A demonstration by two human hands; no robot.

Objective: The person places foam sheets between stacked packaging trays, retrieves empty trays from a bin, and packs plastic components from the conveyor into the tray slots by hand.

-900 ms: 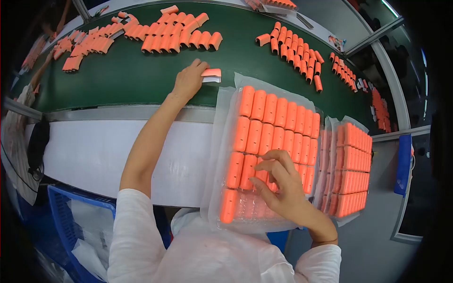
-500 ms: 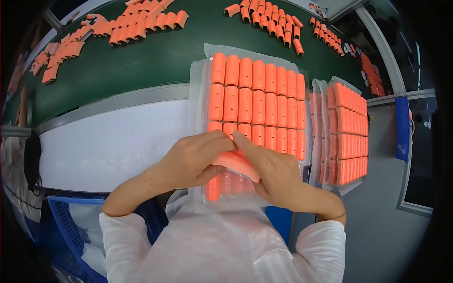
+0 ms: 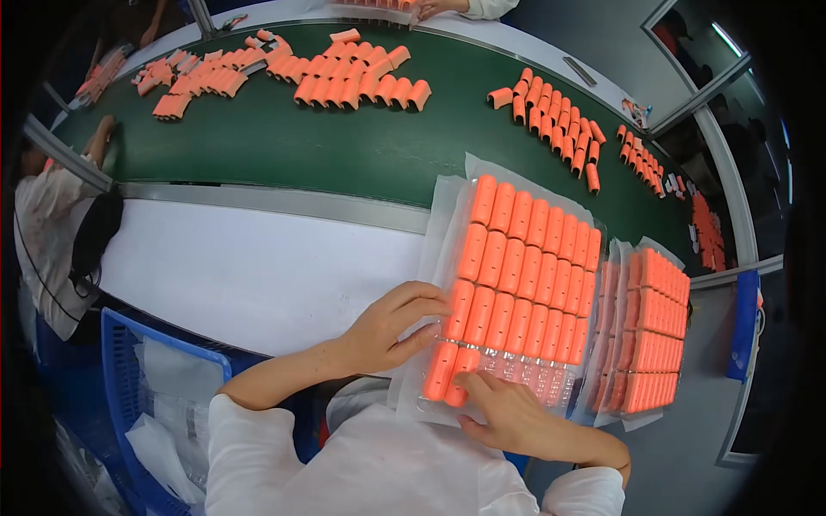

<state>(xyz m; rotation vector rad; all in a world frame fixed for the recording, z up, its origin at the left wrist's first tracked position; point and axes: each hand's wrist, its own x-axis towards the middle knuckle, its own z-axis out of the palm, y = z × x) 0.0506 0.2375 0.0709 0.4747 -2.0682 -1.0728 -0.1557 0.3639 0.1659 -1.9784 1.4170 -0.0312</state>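
A clear plastic tray [image 3: 551, 383] holds rows of orange curved plastic shells [image 3: 508, 267], each with a small dark slot. Three rows are filled; the row nearest me has two shells at its left end and bare pockets to their right. At the tray's left edge, my left hand [image 3: 391, 328] has its fingers stretched out and apart, the tips by the third row. My right hand [image 3: 512, 417] has its fingertips and thumb at the second shell [image 3: 462, 377] of the nearest row, which sits in its pocket. White sheets lie beneath the tray.
Beyond a metal rail, a green belt [image 3: 284, 146] carries groups of loose orange shells [image 3: 344, 82]. Stacked filled trays [image 3: 658, 331] stand at right. A blue crate [image 3: 163, 344] with plastic sheets is at lower left. Other people's arms [image 3: 443, 7] show across the belt and at left.
The orange shell held in both hands has gone from between them; a second shell now sits in the nearest row. My left hand has moved to the tray's edge. The view has shifted.
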